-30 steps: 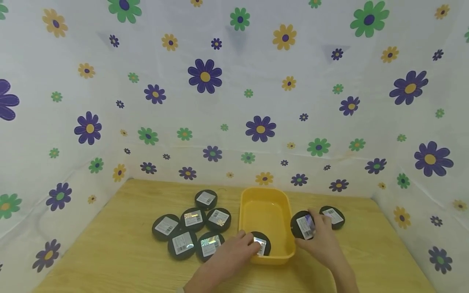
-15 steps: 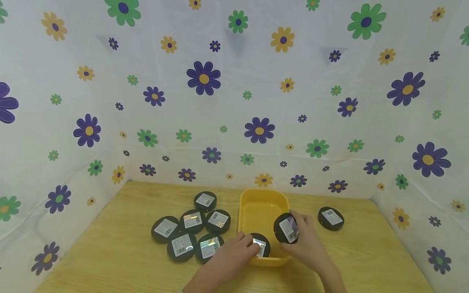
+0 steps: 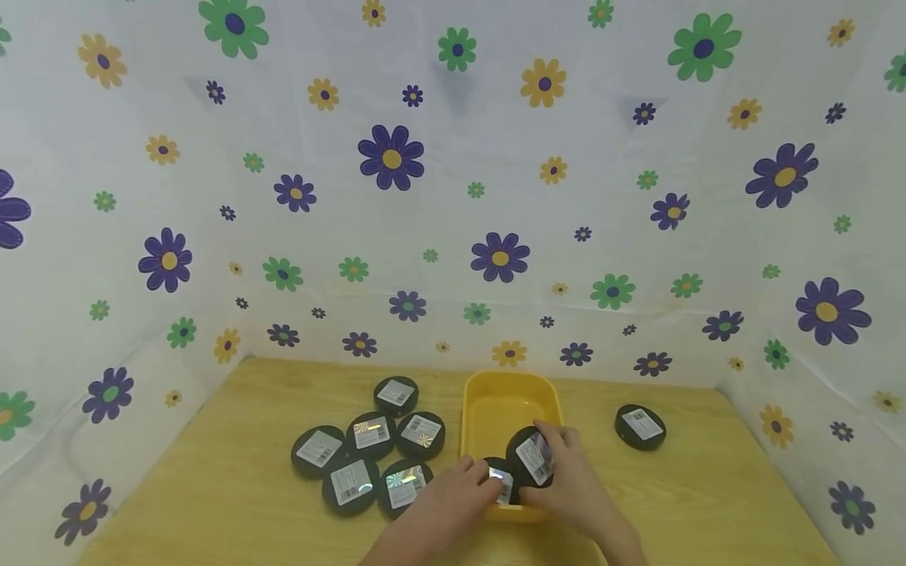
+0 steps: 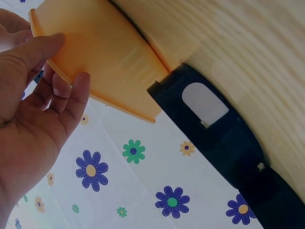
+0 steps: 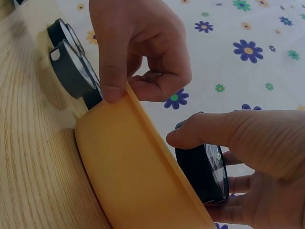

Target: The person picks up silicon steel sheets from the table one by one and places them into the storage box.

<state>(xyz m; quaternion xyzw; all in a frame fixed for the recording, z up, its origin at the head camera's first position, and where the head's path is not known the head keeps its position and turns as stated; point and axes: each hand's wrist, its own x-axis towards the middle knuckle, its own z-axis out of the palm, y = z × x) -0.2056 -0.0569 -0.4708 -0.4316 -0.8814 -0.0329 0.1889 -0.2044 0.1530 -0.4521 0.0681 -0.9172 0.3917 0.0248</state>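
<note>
In the head view, my left hand (image 3: 446, 507) grips the near-left rim of the yellow bin (image 3: 512, 380), beside a black labelled disc (image 3: 506, 486) inside it. My right hand (image 3: 576, 487) holds another black disc (image 3: 532, 457), tilted over the bin's near part, close to the first. The left wrist view shows the left hand (image 4: 35, 105) at the bin (image 4: 114, 57). From the right wrist, the right hand (image 5: 257, 162) has thumb and fingers around its disc (image 5: 198, 169), just past the rim of the bin (image 5: 138, 162).
Several black discs (image 3: 351, 481) lie label up on the wooden table (image 3: 233, 472), left of the bin. A single disc (image 3: 640, 427) lies to the bin's right. White flower-patterned cloth (image 3: 318, 236) stands behind and at both sides.
My right hand has moved left with its disc, from beside the bin's right wall to over its inside near the other disc. My left hand has stayed at the rim.
</note>
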